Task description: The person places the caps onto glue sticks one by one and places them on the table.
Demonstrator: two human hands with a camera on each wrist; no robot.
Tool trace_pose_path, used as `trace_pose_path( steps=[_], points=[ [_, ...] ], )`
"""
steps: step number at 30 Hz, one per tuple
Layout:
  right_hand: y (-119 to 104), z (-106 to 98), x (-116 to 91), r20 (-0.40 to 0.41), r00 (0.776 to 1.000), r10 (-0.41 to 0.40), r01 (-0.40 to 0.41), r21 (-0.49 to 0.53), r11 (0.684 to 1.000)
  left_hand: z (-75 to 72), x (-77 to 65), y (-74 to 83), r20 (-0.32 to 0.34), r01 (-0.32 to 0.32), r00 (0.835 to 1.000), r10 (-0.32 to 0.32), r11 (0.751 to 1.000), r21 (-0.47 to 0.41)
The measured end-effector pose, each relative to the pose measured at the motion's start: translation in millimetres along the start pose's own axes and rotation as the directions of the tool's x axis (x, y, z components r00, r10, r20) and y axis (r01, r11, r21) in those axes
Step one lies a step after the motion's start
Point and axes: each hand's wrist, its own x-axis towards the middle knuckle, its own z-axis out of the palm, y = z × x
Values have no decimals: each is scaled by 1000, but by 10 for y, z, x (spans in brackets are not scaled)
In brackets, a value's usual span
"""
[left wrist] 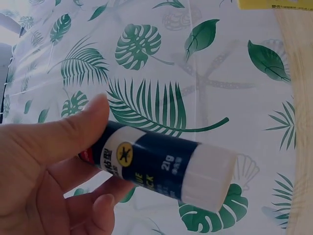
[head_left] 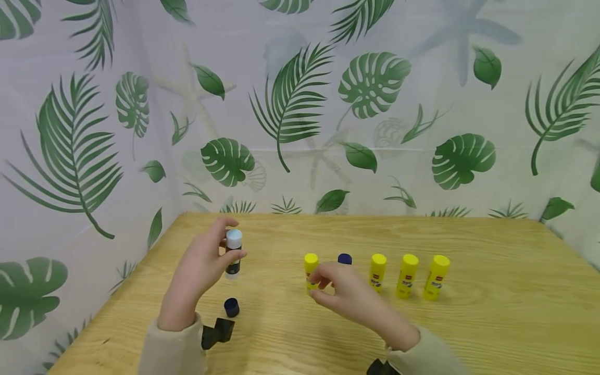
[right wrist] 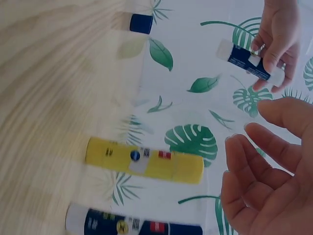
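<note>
My left hand (head_left: 199, 271) grips a navy-and-white glue stick (left wrist: 151, 164) between thumb and fingers, upright above the table. Its cap is off, showing a white top. Below it a dark blue cap (head_left: 232, 307) stands on the table. My right hand (head_left: 353, 294) hovers with loosely bent fingers beside a yellow glue stick (right wrist: 146, 159), holding nothing. A second navy glue stick (right wrist: 132, 225) stands behind that hand; in the head view mostly its blue cap (head_left: 344, 259) shows.
To the right, three yellow glue sticks (head_left: 408, 276) stand upright in a row on the wooden table (head_left: 506, 302). A leaf-printed cloth (head_left: 300, 104) hangs behind the table and along its left side.
</note>
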Motion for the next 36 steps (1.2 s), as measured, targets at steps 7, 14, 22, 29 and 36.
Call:
trace_pose_path(
  steps=[7, 14, 22, 29, 36],
  points=[
    [-62, 287, 277, 74, 997, -23, 19, 55, 998, -53, -37, 2, -5, 34, 999, -34, 999, -22],
    [-133, 565, 566, 136, 991, 8, -21, 92, 996, -77, -61, -16, -29, -1, 1000, 0, 999, -37],
    [-243, 876, 818, 187, 982, 39, -60, 108, 992, -167, -80, -22, -41, -27, 999, 26, 999, -26],
    [-317, 1099, 934, 279, 956, 90, -112, 62, 992, -181, -79, -25, -44, -9, 999, 9, 1000, -19],
    [-335, 1223, 941, 402, 913, 72, -77, -4, 997, -183, -79, -36, -21, -6, 1000, 5, 999, -32]
  ],
)
